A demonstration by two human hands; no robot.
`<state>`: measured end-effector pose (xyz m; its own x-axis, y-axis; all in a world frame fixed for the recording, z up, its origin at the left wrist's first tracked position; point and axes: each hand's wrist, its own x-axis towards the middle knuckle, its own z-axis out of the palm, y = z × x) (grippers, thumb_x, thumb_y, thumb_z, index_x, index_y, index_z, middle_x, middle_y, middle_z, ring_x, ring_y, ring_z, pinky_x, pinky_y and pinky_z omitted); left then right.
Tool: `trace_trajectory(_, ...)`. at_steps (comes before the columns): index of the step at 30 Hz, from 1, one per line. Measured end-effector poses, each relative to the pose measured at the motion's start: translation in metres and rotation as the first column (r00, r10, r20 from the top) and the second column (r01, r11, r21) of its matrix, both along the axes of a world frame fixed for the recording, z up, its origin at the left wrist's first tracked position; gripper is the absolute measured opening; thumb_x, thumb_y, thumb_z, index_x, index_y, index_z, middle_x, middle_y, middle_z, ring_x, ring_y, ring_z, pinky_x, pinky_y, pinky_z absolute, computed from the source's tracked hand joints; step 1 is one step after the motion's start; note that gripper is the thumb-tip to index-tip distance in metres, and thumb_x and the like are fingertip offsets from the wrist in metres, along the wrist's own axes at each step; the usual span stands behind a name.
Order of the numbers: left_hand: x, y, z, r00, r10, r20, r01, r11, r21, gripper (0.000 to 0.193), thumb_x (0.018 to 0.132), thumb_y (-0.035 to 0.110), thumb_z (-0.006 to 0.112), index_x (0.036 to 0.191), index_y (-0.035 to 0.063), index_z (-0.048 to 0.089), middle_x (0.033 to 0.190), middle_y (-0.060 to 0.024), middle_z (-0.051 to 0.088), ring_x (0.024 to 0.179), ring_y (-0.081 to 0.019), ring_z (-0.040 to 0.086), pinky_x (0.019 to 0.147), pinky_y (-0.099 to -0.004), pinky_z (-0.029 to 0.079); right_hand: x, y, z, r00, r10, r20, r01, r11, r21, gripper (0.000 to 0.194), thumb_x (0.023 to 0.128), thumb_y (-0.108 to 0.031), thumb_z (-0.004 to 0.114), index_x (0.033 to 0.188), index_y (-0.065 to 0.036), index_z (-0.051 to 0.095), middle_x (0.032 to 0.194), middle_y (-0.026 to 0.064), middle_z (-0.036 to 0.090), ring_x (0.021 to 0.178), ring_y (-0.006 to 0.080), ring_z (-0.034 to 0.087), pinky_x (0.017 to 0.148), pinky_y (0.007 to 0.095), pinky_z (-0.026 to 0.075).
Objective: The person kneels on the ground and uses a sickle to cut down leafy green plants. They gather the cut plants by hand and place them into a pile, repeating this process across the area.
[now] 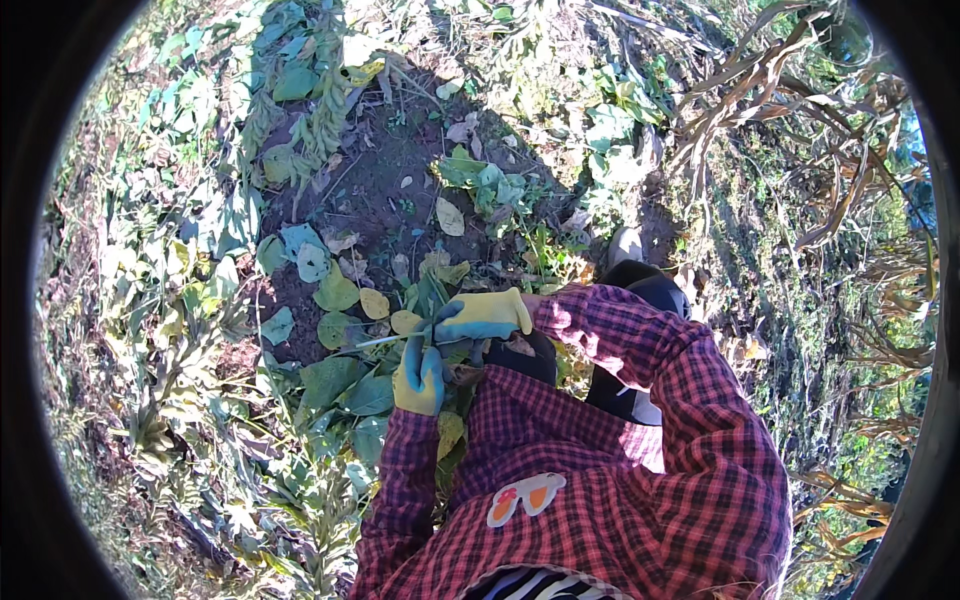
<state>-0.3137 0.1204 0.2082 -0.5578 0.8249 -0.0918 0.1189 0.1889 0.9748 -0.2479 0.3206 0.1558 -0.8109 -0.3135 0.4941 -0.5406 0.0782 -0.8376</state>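
My right hand (480,319), in a yellow glove with a blue-grey coated palm, comes in from the right. Its fingers close around the stem area of a leafy green plant (429,294). Just below, my left hand (420,379), in a matching glove, points upward with its fingertips against the same spot. Whether it grips anything is hidden where the two hands meet. A thin pale strip (375,343), either a stem or a narrow blade, sticks out to the left from between them. Broad green leaves (337,382) spread beside my left hand.
Soybean-like plants with pods (322,112) lie at upper left. Bare dark soil (382,187) with scattered yellow leaves (450,216) stretches ahead. Dry corn-like leaves (720,120) hang at right. A shoe (625,246) and dark trouser legs (645,289) show beside my right arm.
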Motion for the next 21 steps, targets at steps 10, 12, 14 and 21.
trace_trajectory(10,-0.016,-0.095,-0.031,0.976,0.201,-0.080,-0.209,0.970,-0.122,0.045,0.089,0.016,0.049,0.130,0.0000,0.041,0.087,-0.0107,0.064,0.066,-0.0146,0.058,0.062,-0.0293,0.047,0.010,0.101,0.081,0.545,-0.259,0.798,0.806,0.424,-0.413,0.025,0.092,-0.019,0.047,0.106,-0.001,0.058,0.069,-0.0029,0.051,0.056,0.0062,0.048,0.058,0.0248,0.047)
trace_trajectory(12,0.007,-0.112,-0.026,0.931,0.347,0.115,-0.319,0.925,-0.209,0.043,0.093,0.024,0.045,0.125,-0.0032,0.045,0.064,-0.0032,0.055,0.056,-0.0078,0.049,0.052,-0.0238,0.041,0.001,0.104,0.066,0.312,-0.645,0.697,0.863,0.499,0.076,0.033,0.090,-0.022,0.049,0.114,0.000,0.055,0.084,0.0027,0.061,0.067,0.0097,0.055,0.062,0.0255,0.046)
trace_trajectory(14,0.018,-0.123,-0.022,0.865,0.446,0.231,-0.423,0.895,-0.144,0.043,0.094,0.031,0.043,0.121,-0.0026,0.048,0.061,-0.0013,0.052,0.051,-0.0057,0.044,0.048,-0.0219,0.035,-0.009,0.086,0.042,0.345,-0.856,0.385,0.630,0.516,0.581,0.047,0.085,-0.030,0.054,0.123,-0.003,0.049,0.110,0.0125,0.060,0.095,0.0192,0.059,0.082,0.0280,0.045)
trace_trajectory(21,0.014,-0.144,-0.028,0.373,0.852,0.368,-0.877,0.453,-0.160,0.048,0.094,0.042,0.039,0.112,0.0020,0.057,0.060,0.0004,0.047,0.042,-0.0064,0.037,0.040,-0.0214,0.034,-0.074,-0.059,0.013,0.709,-0.665,0.235,0.228,0.531,0.816,0.088,0.075,-0.062,0.054,0.141,-0.014,0.023,0.141,0.0177,0.031,0.131,0.0371,0.026,0.106,0.0506,0.021)
